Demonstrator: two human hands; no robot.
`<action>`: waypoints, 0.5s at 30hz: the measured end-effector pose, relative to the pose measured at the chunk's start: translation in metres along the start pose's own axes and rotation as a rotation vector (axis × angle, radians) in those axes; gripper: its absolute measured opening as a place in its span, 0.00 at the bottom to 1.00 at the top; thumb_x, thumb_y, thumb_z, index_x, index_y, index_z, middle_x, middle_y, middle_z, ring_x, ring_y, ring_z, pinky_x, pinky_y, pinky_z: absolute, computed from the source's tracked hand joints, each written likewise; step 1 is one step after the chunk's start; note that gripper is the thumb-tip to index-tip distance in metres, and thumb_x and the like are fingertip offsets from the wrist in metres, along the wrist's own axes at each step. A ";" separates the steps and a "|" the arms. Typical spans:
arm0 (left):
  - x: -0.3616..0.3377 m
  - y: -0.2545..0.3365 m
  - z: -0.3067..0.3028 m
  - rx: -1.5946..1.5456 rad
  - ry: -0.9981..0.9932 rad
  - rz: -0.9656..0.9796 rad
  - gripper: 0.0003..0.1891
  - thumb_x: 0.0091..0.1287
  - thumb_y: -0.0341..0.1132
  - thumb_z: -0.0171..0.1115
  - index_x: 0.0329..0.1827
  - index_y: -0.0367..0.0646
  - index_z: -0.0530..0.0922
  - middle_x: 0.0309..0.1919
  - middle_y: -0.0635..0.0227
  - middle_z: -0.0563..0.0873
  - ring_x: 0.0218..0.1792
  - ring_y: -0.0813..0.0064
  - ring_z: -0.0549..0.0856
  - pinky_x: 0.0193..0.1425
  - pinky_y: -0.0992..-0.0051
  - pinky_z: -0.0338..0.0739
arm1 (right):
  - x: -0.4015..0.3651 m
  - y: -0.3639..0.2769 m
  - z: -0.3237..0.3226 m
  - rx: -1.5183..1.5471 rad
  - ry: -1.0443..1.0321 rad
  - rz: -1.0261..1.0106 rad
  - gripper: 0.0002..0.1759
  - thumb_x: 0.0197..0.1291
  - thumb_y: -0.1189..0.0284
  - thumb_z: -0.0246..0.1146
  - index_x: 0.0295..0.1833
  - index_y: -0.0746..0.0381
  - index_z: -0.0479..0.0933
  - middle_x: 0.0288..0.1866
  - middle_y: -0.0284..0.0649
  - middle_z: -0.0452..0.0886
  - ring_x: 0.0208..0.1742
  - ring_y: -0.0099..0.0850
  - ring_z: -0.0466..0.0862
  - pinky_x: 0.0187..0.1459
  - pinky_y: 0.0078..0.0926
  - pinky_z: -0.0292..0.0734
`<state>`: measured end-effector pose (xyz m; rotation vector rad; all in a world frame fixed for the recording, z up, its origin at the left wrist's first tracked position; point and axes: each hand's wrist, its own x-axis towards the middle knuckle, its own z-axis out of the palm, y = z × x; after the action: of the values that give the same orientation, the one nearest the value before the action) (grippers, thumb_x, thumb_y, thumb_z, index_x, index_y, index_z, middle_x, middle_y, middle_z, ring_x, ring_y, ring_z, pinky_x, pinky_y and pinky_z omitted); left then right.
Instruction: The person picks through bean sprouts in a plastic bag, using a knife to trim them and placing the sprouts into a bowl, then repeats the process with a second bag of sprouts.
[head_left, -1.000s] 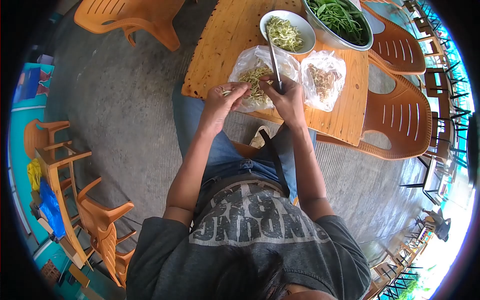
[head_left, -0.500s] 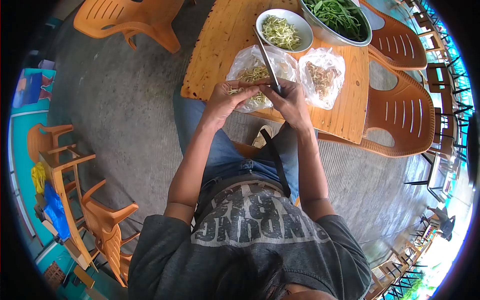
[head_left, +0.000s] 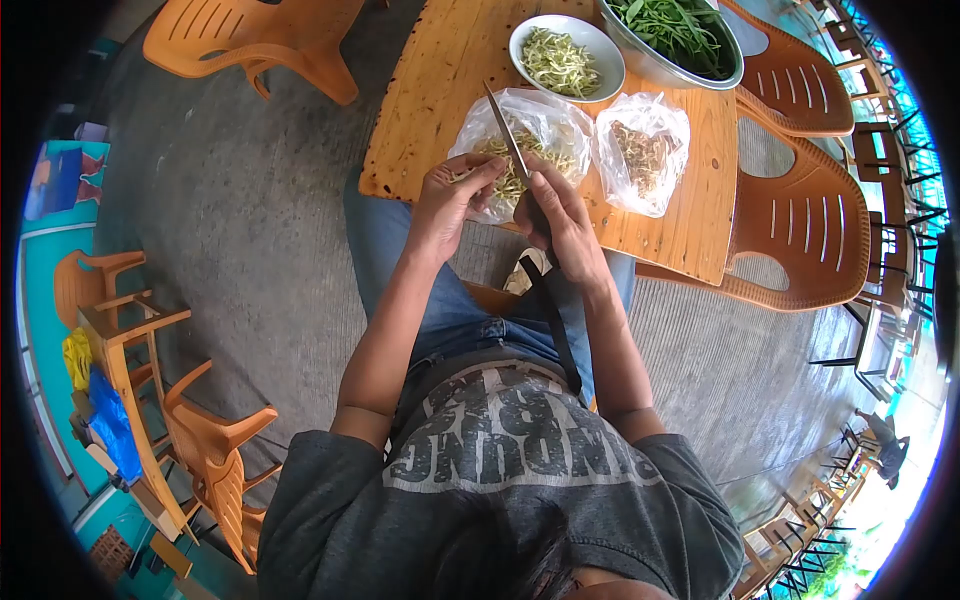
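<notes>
My right hand (head_left: 562, 218) grips a knife (head_left: 508, 132) by its dark handle, the blade slanting up and to the left over an open clear plastic bag (head_left: 570, 125) of bean sprouts (head_left: 550, 150). Left of the blade, my left hand (head_left: 448, 200) is closed, thumb against fingers; whatever it pinches is too small to make out. The two hands are apart, above the table's near edge. Beside that bag lies another clear bag (head_left: 674, 150) with brownish sprout bits. Behind them a white bowl (head_left: 517, 62) contains pale sprouts.
A metal bowl (head_left: 690, 80) of leafy greens stands at the far right of the wooden table (head_left: 410, 130). Orange plastic chairs (head_left: 800, 235) flank the table on the right, and another chair (head_left: 250, 40) is at the upper left. A black strap (head_left: 550, 310) hangs by my lap.
My hands have moved apart from where they met. The right hand has shifted slightly down and turned the knife, so its tip now sits further left and lower.
</notes>
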<state>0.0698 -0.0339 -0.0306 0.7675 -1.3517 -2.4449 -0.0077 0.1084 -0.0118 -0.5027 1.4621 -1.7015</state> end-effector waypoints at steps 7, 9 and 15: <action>0.000 0.000 0.005 0.063 0.030 0.062 0.06 0.63 0.31 0.65 0.40 0.41 0.84 0.26 0.78 0.81 0.26 0.90 0.73 0.29 0.87 0.65 | 0.002 0.004 0.001 0.005 -0.001 -0.019 0.23 0.74 0.59 0.45 0.68 0.58 0.65 0.20 0.27 0.68 0.18 0.13 0.61 0.20 0.12 0.54; 0.000 0.000 0.005 0.082 0.027 0.083 0.06 0.63 0.31 0.65 0.40 0.41 0.84 0.26 0.78 0.81 0.26 0.90 0.73 0.29 0.87 0.64 | 0.002 0.005 0.000 0.004 -0.001 -0.020 0.23 0.74 0.60 0.46 0.68 0.58 0.65 0.20 0.26 0.68 0.18 0.12 0.61 0.20 0.12 0.54; 0.001 0.002 0.000 -0.013 0.011 0.022 0.07 0.63 0.32 0.65 0.41 0.40 0.84 0.29 0.77 0.83 0.27 0.90 0.73 0.30 0.87 0.65 | -0.002 -0.006 -0.001 0.188 -0.007 0.126 0.25 0.73 0.56 0.45 0.67 0.58 0.65 0.22 0.31 0.69 0.17 0.15 0.61 0.19 0.12 0.56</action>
<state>0.0690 -0.0350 -0.0287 0.7572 -1.3321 -2.4269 -0.0094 0.1106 -0.0062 -0.3083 1.2857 -1.7134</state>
